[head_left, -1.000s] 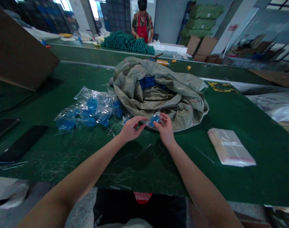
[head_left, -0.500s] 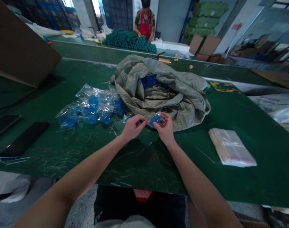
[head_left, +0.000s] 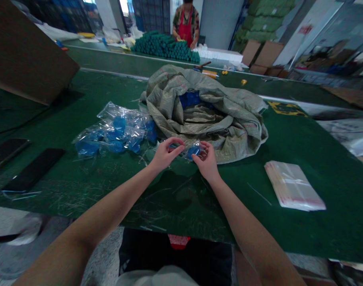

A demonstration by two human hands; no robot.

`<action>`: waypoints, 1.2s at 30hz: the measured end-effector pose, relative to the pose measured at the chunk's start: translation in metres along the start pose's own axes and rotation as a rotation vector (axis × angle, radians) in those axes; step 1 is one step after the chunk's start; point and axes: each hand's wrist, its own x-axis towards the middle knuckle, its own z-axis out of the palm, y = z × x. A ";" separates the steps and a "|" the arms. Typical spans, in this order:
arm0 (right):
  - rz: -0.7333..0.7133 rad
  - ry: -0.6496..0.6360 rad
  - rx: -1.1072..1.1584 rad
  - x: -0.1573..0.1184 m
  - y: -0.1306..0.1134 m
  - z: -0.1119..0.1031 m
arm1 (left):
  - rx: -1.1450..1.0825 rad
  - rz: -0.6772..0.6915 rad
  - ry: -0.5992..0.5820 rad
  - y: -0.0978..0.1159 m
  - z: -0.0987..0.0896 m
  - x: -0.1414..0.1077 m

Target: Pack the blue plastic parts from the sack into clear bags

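The person's right hand [head_left: 207, 162] is pinching a small clear plastic packet [head_left: 193, 151] with a blue item inside, its fingers curling in over the film; how hard it is pressing cannot be told. The left hand [head_left: 166, 154] is curving just beside the packet, thumb and forefinger nearly closing in a ring; whether it is gripping any film cannot be told. The packet is lying at the near edge of the woven grey-green sack [head_left: 212, 133], its long axis appearing to run crosswise between the hands, tilting slightly toward the left hand. The step in hand is judged to be handling this single packet apart from the heap of bagged blue items [head_left: 115, 135] left of the sack. A secure hold on the film appears to be called for before any shift. A stack of clear bags [head_left: 293, 186] is lying right of the sack on the green-topped workbench [head_left: 235, 210].
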 end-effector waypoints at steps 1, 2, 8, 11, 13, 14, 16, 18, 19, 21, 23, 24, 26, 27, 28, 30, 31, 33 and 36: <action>0.005 -0.013 -0.001 0.000 0.000 0.000 | 0.034 0.008 -0.010 0.002 -0.001 0.000; 0.006 -0.030 0.001 -0.001 0.000 0.000 | 0.080 0.022 -0.021 0.004 -0.002 0.001; 0.001 -0.096 0.011 -0.001 0.000 0.001 | 0.234 0.037 -0.026 -0.003 -0.002 0.004; 0.014 -0.100 0.014 0.000 0.000 0.001 | 0.167 -0.100 0.054 -0.008 0.000 0.006; 0.025 -0.098 0.027 0.002 0.000 0.000 | 0.114 -0.162 0.080 -0.010 0.000 0.008; 0.033 -0.096 0.035 0.002 0.000 -0.001 | 0.094 -0.178 0.081 -0.010 0.001 0.008; 0.062 -0.095 0.063 0.003 0.002 -0.003 | 0.075 -0.194 0.055 -0.008 0.001 0.009; 0.111 -0.101 0.137 0.004 0.006 -0.004 | 0.060 -0.201 0.030 -0.005 0.002 0.009; 0.135 -0.104 0.189 0.004 0.007 -0.004 | 0.046 -0.210 0.024 -0.004 0.003 0.008; 0.171 -0.108 0.295 0.004 0.009 -0.003 | 0.006 -0.247 0.005 -0.003 0.003 0.008; 0.191 -0.100 0.349 0.004 0.010 -0.002 | -0.029 -0.288 -0.046 -0.003 0.003 0.007; 0.197 -0.094 0.348 0.004 0.010 -0.001 | -0.036 -0.296 -0.077 -0.003 0.003 0.007; 0.211 -0.087 0.317 0.004 0.009 -0.001 | -0.029 -0.279 -0.115 -0.005 0.002 0.008; 0.226 -0.085 0.305 0.004 0.009 -0.001 | -0.021 -0.266 -0.116 -0.005 0.001 0.008; 0.249 -0.086 0.305 0.005 0.009 -0.001 | -0.018 -0.260 -0.104 -0.006 0.000 0.008; 0.318 -0.076 0.338 0.007 0.009 -0.002 | -0.037 -0.287 -0.069 -0.008 0.000 0.009; 0.357 -0.062 0.354 0.008 0.010 -0.003 | -0.061 -0.322 -0.057 -0.009 0.000 0.010; 0.418 -0.025 0.364 0.010 0.010 -0.003 | -0.134 -0.409 -0.034 -0.013 0.001 0.011; 0.451 0.026 0.361 0.011 0.009 -0.002 | -0.296 -0.519 0.016 -0.018 0.001 0.012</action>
